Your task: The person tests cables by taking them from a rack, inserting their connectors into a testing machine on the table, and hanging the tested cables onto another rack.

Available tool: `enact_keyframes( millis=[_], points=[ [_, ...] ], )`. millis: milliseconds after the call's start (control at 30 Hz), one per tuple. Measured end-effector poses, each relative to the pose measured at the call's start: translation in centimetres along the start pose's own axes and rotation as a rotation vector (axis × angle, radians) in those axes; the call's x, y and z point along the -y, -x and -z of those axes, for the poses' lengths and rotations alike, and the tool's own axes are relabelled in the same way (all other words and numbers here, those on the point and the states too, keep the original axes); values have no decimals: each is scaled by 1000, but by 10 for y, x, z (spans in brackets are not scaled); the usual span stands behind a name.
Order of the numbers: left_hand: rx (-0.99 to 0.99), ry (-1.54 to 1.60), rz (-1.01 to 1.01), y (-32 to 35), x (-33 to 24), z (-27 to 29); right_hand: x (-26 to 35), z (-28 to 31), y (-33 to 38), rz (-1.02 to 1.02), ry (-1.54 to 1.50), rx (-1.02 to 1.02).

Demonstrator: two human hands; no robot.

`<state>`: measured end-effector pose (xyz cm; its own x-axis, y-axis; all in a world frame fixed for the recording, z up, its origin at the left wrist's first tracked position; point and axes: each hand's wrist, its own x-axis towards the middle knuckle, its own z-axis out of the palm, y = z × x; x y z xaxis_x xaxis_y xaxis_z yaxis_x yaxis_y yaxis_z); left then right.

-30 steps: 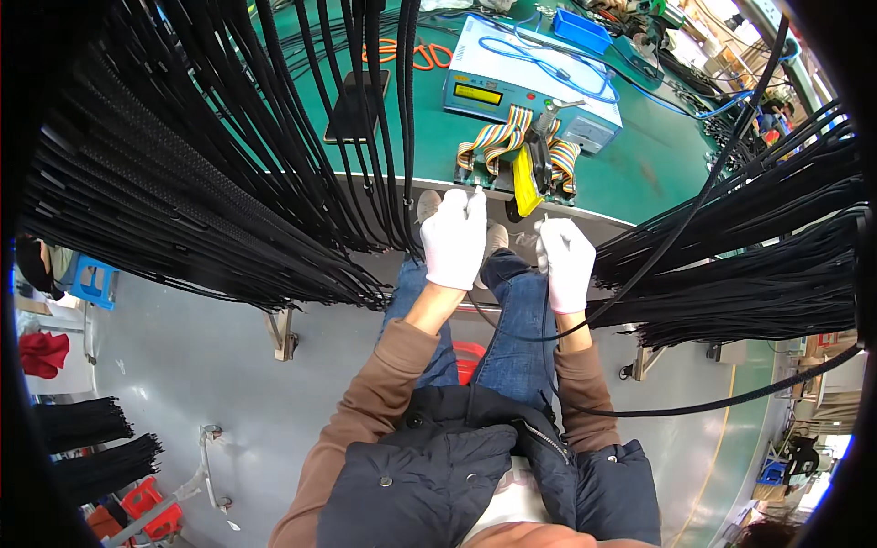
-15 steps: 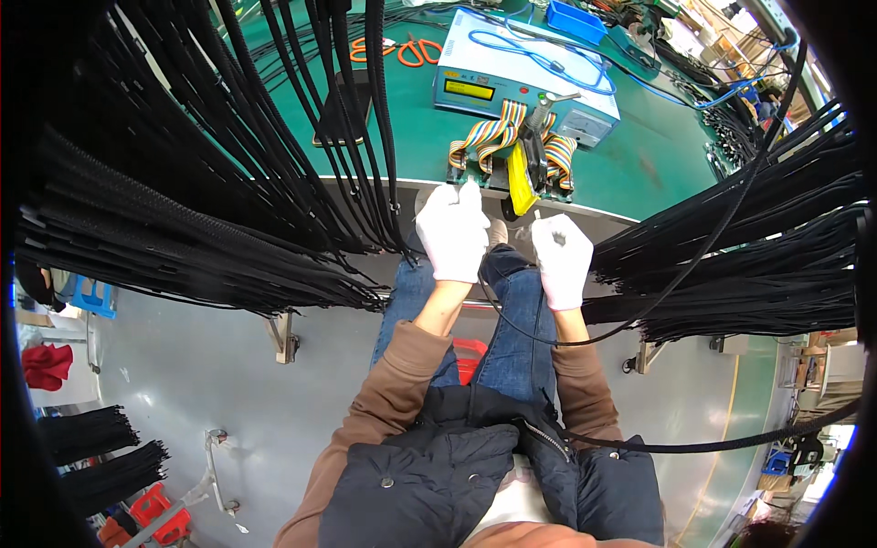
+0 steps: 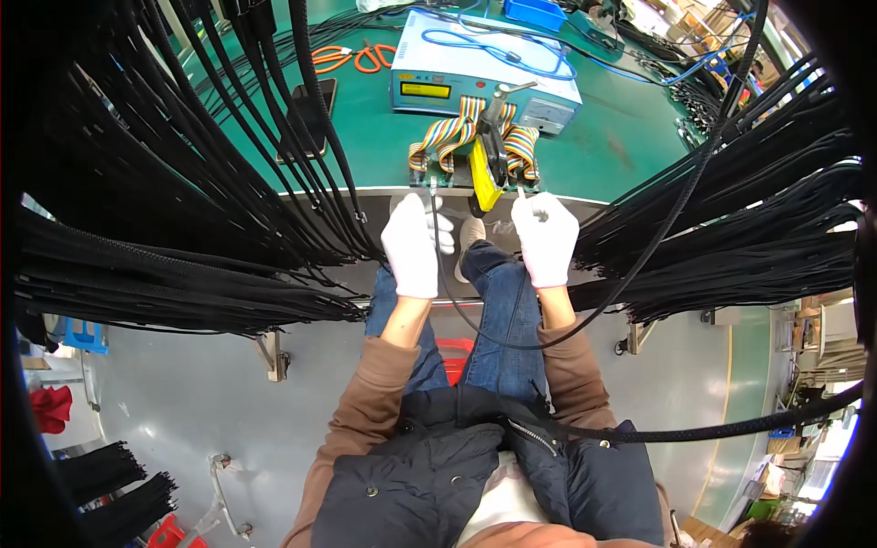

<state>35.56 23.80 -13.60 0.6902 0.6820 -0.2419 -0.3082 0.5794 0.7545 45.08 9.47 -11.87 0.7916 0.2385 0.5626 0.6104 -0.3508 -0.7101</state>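
Note:
My gloved left hand (image 3: 411, 247) is beside a black cable (image 3: 468, 318), fingers spread and curved around it without visibly gripping. The cable's metallic plug (image 3: 434, 185) stands at a small socket board (image 3: 418, 175) on the bench's front edge. My gloved right hand (image 3: 548, 239) is closed in a pinch near the board's right end. From its fingertips sticks a small pale tip (image 3: 522, 193), too small to name. Between the hands, a black clamp with a yellow grip (image 3: 486, 178) sits at the edge. Rainbow ribbon cables (image 3: 438, 137) run to a blue-grey tester box (image 3: 484, 73).
Bundles of black cables hang at left (image 3: 183, 247) and right (image 3: 731, 247). Orange-handled scissors (image 3: 370, 57), a phone (image 3: 311, 119) and a blue tray (image 3: 535, 14) lie on the green bench (image 3: 603, 155). The black cable loops over my right forearm.
My left hand has shifted slightly along the bench edge and its fingers have spread; the plug now stands free above them. My right hand has come closer to the board. The view has turned a little.

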Motion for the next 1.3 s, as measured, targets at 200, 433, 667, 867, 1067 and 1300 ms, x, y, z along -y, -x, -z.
enact_keyframes(
  millis=[200, 433, 667, 867, 1067, 1300],
  points=[
    [881, -924, -83, 31, 94, 72, 4, -7, 1, 22, 73, -64],
    [870, -823, -443, 113, 131, 30, 12, -4, -10, 94, 201, -14],
    [263, 166, -689, 70, -37, 12, 136, 112, -65, 526, 475, -59],
    [190, 442, -385, 46, -56, 22, 247, 231, -128, 596, 961, -881],
    [338, 82, -225, 102, -44, -59, 266, 259, -162, 915, 1192, -682],
    [485, -119, -522, 78, -22, -114, 246, 199, -143, 733, 488, -547]
  ],
)
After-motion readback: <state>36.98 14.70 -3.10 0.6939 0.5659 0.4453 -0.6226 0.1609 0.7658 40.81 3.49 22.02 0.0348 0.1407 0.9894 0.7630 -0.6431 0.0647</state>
